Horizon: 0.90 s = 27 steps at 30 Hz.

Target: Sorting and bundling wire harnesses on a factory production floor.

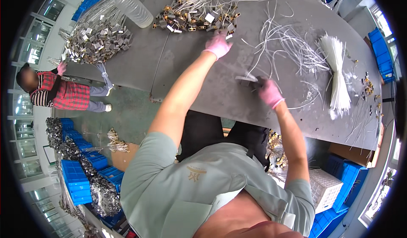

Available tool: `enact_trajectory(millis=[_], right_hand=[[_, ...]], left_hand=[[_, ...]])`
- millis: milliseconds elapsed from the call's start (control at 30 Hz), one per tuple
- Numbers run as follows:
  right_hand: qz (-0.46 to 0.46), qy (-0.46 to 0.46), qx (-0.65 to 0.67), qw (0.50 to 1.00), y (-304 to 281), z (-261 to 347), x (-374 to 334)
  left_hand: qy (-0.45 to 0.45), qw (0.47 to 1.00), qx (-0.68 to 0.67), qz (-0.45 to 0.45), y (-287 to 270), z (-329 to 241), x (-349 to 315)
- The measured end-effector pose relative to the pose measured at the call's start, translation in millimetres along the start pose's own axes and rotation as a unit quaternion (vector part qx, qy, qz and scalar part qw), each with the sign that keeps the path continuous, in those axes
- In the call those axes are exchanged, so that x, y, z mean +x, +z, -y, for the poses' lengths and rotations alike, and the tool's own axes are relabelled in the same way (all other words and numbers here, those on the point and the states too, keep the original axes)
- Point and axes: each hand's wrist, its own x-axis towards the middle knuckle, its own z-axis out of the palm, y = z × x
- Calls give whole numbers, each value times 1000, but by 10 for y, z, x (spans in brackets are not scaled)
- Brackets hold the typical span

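My left hand (218, 45), in a pink glove, reaches to the near edge of a pile of small grey blocks with brass-coloured ends and white wires (195, 20). Its thumb stands apart from the fingers, and I see nothing held in it. My right hand (270, 94), also gloved in pink, is smeared by motion above the grey table (220, 94). Its fingers are closed on a dark grey block (251, 84) with a pale strip at its far side. Loose white wires (292, 45) lie spread beyond this hand. A tied bundle of white wires (337, 75) rests to their right.
A clear plastic bottle (133, 8) stands beside another heap of grey blocks (99, 41) at the left. Small brass-coloured parts (369, 87) are scattered near the right edge. A person in a checked apron (73, 95) stands at the left. Blue crates (76, 181) line the floor.
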Motion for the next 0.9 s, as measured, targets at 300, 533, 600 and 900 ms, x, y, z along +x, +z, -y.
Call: enact_trajectory(millis=[300, 533, 600, 900], right_hand=[[-85, 131, 290, 944, 9, 30, 35], [-108, 228, 371, 894, -168, 368, 226], [-106, 225, 413, 876, 91, 267, 330], [-11, 254, 649, 717, 776, 820, 896]], left_hand=[[35, 989, 102, -101, 371, 462, -228], [-67, 950, -288, -96, -175, 1049, -1524], [-124, 878, -456, -74, -333, 1176, -1979], [-281, 874, -386, -93, -605, 1250, -3601]])
